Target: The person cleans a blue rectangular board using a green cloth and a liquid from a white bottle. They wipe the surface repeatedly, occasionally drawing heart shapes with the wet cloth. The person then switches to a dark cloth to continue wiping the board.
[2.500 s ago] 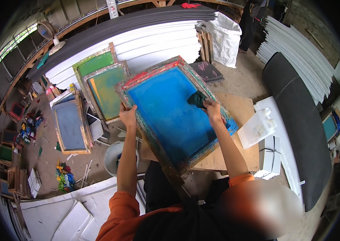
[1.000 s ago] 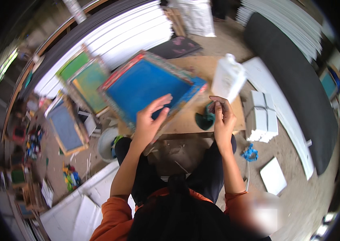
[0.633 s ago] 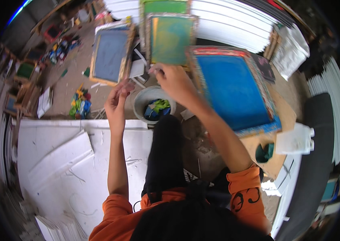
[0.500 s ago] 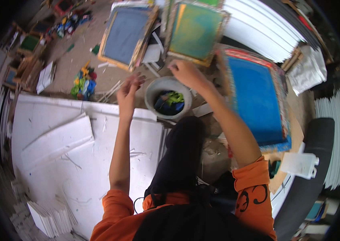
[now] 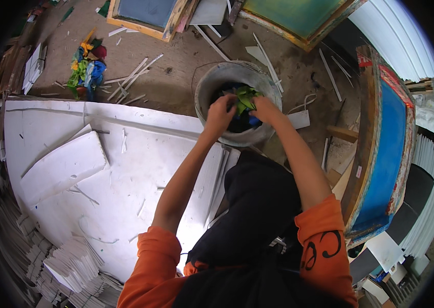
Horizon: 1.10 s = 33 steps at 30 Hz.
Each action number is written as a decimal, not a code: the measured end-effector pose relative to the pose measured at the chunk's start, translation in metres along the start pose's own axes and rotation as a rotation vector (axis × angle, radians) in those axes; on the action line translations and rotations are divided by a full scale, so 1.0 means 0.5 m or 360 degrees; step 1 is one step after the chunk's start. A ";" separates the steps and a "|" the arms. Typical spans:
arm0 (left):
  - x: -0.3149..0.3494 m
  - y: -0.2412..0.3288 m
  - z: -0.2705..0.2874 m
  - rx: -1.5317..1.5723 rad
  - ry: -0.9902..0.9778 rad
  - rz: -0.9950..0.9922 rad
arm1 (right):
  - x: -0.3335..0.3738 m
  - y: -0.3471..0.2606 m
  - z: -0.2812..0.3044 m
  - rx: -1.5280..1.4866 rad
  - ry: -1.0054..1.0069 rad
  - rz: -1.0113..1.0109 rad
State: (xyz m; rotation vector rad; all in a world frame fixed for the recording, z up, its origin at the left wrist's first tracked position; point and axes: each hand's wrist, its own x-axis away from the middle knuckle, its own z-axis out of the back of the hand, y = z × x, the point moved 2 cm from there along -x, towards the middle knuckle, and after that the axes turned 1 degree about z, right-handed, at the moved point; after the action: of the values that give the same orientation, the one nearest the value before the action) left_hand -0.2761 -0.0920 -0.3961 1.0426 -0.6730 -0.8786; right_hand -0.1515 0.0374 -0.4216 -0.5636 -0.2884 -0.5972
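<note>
Both hands are down in the mouth of a grey bucket standing on the floor in front of my knee. Inside lies a crumpled bright green cloth, with dark and blue cloth around and under it. My left hand curls its fingers at the green cloth's left edge. On the other side, my right hand pinches the cloth's right part, its fingertips partly hidden in the folds.
A large white board lies at left with offcuts on it. A wood-framed blue screen leans at right; a green framed screen and a grey-blue framed screen stand beyond. Coloured rags and white strips lie on the floor.
Both hands came down from above the bucket into it and closed on the green cloth. The view has tilted down, and the blue screen now stands more upright, farther right.
</note>
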 end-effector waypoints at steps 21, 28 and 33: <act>-0.037 0.144 0.088 -0.0045 0.0307 -0.0276 | -0.043 -0.101 0.257 -0.0658 -0.0400 0.0250; 0.012 0.295 0.188 0.0181 0.0498 -0.0656 | 0.094 -0.215 0.455 -0.0818 -0.0126 0.0429; 0.038 0.327 0.180 0.0897 0.0560 -0.0212 | 0.184 -0.269 0.463 -0.0977 0.0298 0.0439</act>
State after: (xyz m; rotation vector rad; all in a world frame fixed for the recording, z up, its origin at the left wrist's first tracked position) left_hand -0.2932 -0.1097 -0.2103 1.7177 -0.5654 -0.6007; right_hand -0.1816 0.0376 -0.1401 -1.1098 0.1612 -0.4601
